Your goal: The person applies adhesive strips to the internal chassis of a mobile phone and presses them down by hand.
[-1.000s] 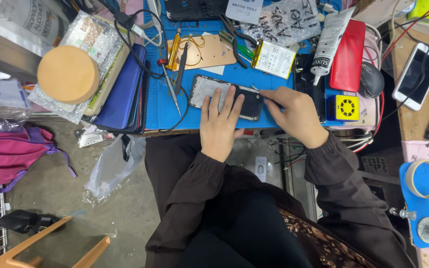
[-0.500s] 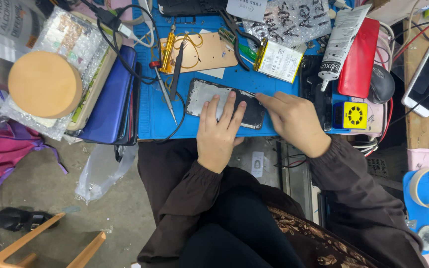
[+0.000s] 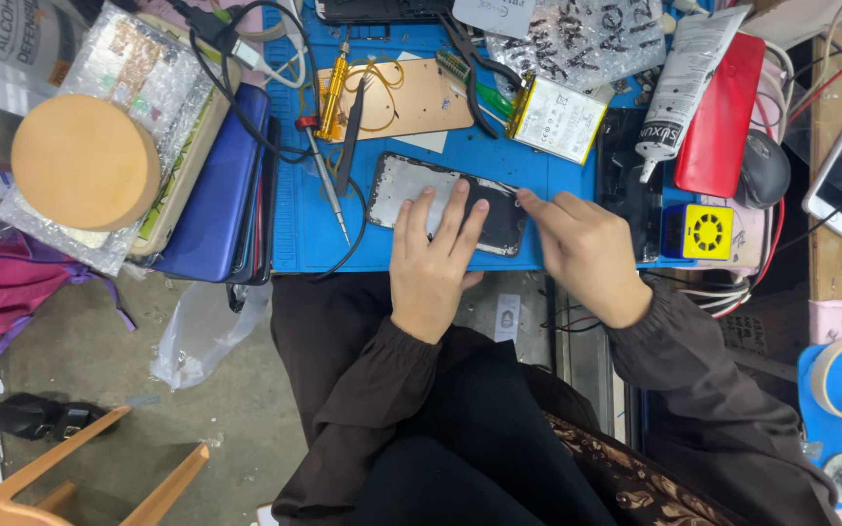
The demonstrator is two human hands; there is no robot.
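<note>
Left hand (image 3: 433, 263) lies flat, fingers spread, pressing the opened phone (image 3: 445, 202) onto the blue mat (image 3: 548, 229). Right hand (image 3: 587, 255) pinches at the phone's right end, tweezers (image 3: 351, 138) lying nearby.

A single head-worn camera looks almost straight down from above the seated person, facing the blue rubber work mat (image 3: 577, 244) on the surface ahead. The view is close: the mat's near edge runs across the upper middle of the frame, its far edge is cut off at the top. The lower half takes in the person's dark-clothed lap and, at left, grey concrete floor (image 3: 99, 390). The surface's right edge probably lies out of frame.
</note>
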